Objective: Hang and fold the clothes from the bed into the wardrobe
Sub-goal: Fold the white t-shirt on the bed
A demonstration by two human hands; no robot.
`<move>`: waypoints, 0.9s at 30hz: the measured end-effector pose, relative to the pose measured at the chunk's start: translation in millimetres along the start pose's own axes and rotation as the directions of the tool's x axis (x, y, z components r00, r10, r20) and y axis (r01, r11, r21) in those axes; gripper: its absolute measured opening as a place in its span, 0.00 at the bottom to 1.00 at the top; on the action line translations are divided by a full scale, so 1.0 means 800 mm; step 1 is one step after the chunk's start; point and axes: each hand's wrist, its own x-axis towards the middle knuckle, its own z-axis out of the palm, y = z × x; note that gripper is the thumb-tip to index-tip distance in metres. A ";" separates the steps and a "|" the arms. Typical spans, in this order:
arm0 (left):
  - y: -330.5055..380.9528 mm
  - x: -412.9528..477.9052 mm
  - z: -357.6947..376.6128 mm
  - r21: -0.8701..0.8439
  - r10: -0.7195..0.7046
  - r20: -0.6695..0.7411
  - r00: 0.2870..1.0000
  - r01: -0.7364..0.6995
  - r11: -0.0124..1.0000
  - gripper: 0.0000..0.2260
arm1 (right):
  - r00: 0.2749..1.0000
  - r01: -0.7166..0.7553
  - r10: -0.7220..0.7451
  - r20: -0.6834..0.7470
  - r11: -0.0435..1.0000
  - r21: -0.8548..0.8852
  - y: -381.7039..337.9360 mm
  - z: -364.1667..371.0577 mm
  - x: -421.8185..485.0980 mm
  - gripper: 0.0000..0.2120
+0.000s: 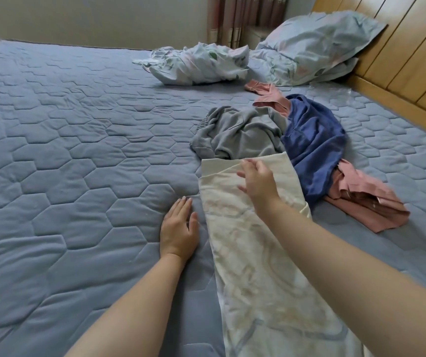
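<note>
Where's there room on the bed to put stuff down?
The quilted bed cover left of the left hand and cream cloth is bare, up to the crumpled floral bedding. A narrower strip runs between the blue garment and the headboard. Crowded: the clothes heap beyond the right hand.

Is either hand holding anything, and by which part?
Left hand lies flat on the bed, holding nothing. Right hand touches the folded far end of the cream garment; a pinch cannot be told.
</note>
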 end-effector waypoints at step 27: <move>-0.004 0.004 0.012 0.263 0.013 0.113 0.994 -0.043 0.964 0.34 | 0.854 0.412 0.107 0.509 0.457 -0.788 -0.009 0.063 0.150 0.10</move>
